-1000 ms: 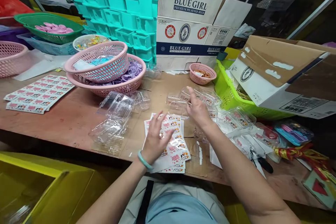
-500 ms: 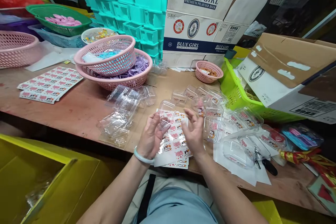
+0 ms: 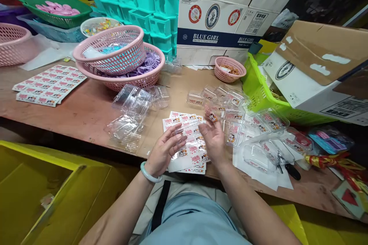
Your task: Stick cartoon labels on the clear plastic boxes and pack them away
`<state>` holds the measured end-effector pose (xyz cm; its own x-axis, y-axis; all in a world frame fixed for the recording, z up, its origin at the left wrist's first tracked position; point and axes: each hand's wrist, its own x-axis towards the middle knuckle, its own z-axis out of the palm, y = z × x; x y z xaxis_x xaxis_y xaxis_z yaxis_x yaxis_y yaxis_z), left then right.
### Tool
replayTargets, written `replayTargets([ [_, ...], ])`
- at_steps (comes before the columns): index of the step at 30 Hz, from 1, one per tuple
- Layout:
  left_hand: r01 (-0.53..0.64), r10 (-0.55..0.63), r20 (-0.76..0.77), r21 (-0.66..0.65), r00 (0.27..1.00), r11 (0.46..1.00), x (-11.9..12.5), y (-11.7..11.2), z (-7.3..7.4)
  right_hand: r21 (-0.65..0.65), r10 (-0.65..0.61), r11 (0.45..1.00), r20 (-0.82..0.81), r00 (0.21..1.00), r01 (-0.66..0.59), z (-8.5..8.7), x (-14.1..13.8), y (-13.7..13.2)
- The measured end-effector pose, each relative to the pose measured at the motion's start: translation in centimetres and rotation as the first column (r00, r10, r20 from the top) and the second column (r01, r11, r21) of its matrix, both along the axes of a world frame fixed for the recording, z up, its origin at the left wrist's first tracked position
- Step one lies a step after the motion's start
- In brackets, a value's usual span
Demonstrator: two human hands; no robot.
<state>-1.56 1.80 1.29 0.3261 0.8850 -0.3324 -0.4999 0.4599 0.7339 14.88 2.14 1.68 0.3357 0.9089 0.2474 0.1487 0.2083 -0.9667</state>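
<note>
My left hand grips the left end of a clear plastic case, held just above a stack of cat sticker sheets at the table's front edge. My right hand is at the case's right end, with a small cat sticker pinched at its fingertips. Empty clear cases lie in a heap to the left. To the right lie several cases with stickers on them.
Stacked pink baskets stand at the back left, beside more sticker sheets. A small pink basket, a beer carton and a green basket line the back. Scissors lie right. A yellow bin sits below.
My right hand came back from the cases at the rear with a sticker, and my left hand rose off the sheets. Both now hold a clear case between them.
</note>
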Motion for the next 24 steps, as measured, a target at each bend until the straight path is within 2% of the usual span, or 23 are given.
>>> replayTargets([
  [2, -0.029, 0.028, -0.025, -0.048, 0.999, 0.998, 0.0, -0.1, -0.3, -0.035, -0.023, 0.999, -0.028, 0.999, 0.022, 0.7, 0.7, -0.5],
  [5, -0.037, 0.034, -0.026, -0.089, 0.999, 0.995, 0.2, -0.3, -0.5, -0.149, 0.015, 0.989, -0.087, 0.996, -0.028, 1.9, 1.0, -1.6],
  [7, -0.035, 0.033, -0.013, -0.095, 0.999, 0.995, 0.3, -0.5, -0.5, -0.227, 0.041, 0.972, -0.086, 0.995, -0.060, 2.5, 0.8, -2.4],
  [10, -0.058, 0.057, -0.018, -0.108, 0.998, 0.992, 0.8, -0.7, -0.5, -0.275, 0.062, 0.959, -0.058, 0.996, -0.076, 2.8, 0.6, -3.2],
  [15, -0.141, 0.137, -0.049, -0.087, 0.989, 0.986, 1.9, -1.3, -0.7, -0.214, 0.064, 0.976, 0.060, 0.996, -0.049, 1.6, 0.4, -3.8],
  [24, -0.155, 0.156, -0.001, -0.062, 0.988, 0.986, 2.3, -1.9, -1.1, -0.161, 0.050, 0.986, 0.110, 0.993, -0.032, -0.5, -0.6, -4.6],
])
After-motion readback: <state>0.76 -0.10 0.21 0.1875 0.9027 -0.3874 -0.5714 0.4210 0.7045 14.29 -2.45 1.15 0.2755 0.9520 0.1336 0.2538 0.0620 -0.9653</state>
